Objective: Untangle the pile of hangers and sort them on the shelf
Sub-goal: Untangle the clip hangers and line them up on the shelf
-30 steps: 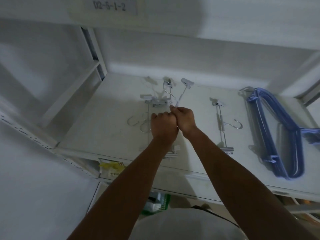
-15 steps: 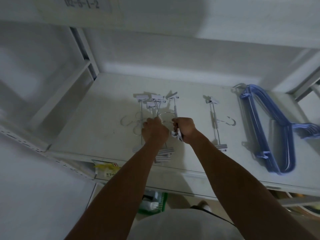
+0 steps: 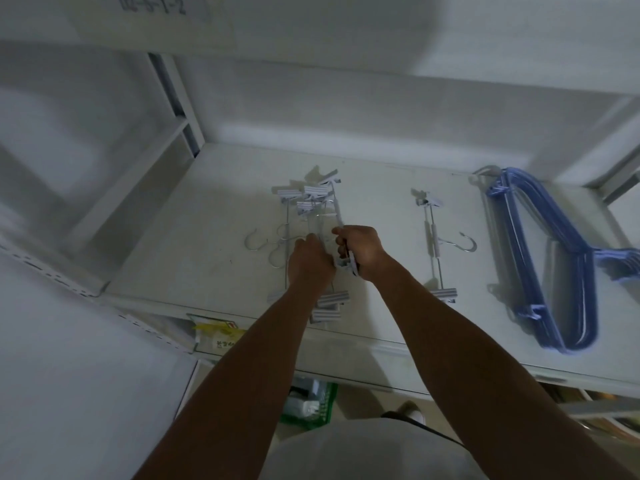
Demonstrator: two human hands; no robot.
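Observation:
A pile of grey clip hangers (image 3: pixel 313 202) with metal hooks lies in the middle of the white shelf (image 3: pixel 221 216). My left hand (image 3: pixel 309 263) rests on the pile's rods with its fingers curled down into them. My right hand (image 3: pixel 362 251) grips one clip hanger by its rod, a grey clip sticking out under the palm. A single clip hanger (image 3: pixel 434 244) lies apart to the right. Further right sits a stack of blue hangers (image 3: pixel 540 258).
The shelf's front edge (image 3: pixel 433 355) runs below my forearms. A yellow label tag (image 3: pixel 216 332) hangs under the edge at the left. A green crate (image 3: pixel 318 407) stands on the floor beneath. A white upright (image 3: pixel 176 102) bounds the shelf at the back left.
Both hands came down from a raised tangle to the pile on the shelf. My right hand drew slightly right of the left, keeping hold of one clip hanger.

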